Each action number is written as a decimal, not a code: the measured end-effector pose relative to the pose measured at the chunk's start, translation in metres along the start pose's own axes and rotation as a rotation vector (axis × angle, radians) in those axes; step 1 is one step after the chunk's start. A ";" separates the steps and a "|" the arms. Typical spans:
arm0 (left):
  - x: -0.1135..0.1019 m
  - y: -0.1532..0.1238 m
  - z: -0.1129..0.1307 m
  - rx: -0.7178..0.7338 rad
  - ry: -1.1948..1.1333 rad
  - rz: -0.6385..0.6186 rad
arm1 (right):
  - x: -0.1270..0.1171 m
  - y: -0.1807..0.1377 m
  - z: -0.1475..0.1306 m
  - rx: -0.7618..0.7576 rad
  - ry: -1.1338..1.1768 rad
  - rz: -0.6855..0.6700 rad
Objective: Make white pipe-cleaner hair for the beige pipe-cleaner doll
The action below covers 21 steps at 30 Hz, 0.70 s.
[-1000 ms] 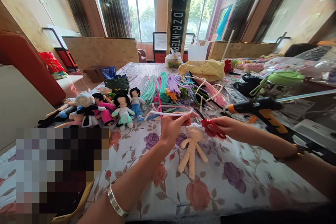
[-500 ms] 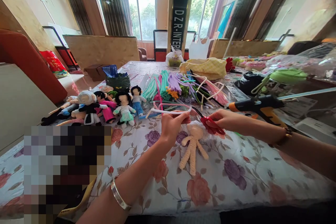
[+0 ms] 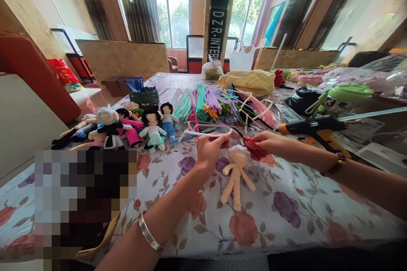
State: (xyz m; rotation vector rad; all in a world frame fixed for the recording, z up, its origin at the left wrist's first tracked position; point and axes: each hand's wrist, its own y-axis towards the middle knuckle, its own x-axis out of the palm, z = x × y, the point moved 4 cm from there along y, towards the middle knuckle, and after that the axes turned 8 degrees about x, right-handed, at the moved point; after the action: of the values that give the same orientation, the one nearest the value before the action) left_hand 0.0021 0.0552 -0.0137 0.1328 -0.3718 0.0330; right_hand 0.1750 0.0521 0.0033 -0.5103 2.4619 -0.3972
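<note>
**Hands at a white pipe cleaner with red scissors**

Head view.

1. Left hand (image 3: pixel 208 149): closed in a pinch. Thumb and fingertips grip one white pipe cleaner (image 3: pixel 206 134), which runs level from the hand out to the left, above the tablecloth. A silver bangle (image 3: pixel 149 233) sits on the left wrist.

2. Right hand (image 3: pixel 270 143): closed around the handles of the red scissors (image 3: pixel 252 144). The dark blades point left and up toward the held end of the white pipe cleaner. Whether the blades touch it cannot be told. A dark bracelet (image 3: pixel 333 165) is on the right wrist.

3. Unfinished doll (image 3: pixel 237 175): a beige, yarn-wrapped figure with a white top to its head. It lies flat on the floral tablecloth (image 3: pixel 286 211), just below and between the two hands, head toward the scissors.

4. Surroundings:
- A row of finished dolls (image 3: pixel 127 129) lies on the left part of the table, well apart from the hands.
- A loose heap of coloured pipe cleaners (image 3: pixel 216 108) lies behind the hands.
- A yellow checked bag (image 3: pixel 249 82) lies behind that heap.
- An orange-and-black glue gun (image 3: pixel 314 129) stands to the right, near the right forearm, nozzle pointing left.
- A stack of dark green baskets (image 3: pixel 144 97) stands behind the dolls.
</note>
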 end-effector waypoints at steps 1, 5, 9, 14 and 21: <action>0.000 0.000 0.000 0.002 -0.002 -0.004 | -0.002 0.000 0.003 -0.005 0.034 0.016; 0.001 0.000 0.001 -0.002 -0.007 -0.035 | -0.019 -0.009 0.012 0.007 -0.233 0.254; 0.003 -0.001 -0.001 -0.022 0.012 -0.067 | -0.022 -0.028 0.019 0.039 -0.752 0.420; 0.003 -0.001 0.000 -0.024 0.081 -0.105 | -0.014 -0.037 0.024 0.000 -0.919 0.412; 0.005 -0.005 0.010 0.070 0.234 -0.189 | -0.001 -0.044 -0.043 -0.403 -0.670 0.672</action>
State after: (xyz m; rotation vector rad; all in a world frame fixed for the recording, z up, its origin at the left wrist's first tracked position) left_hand 0.0034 0.0493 -0.0028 0.2306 -0.1232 -0.1238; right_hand 0.1613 0.0210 0.0542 0.0610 1.8853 0.4810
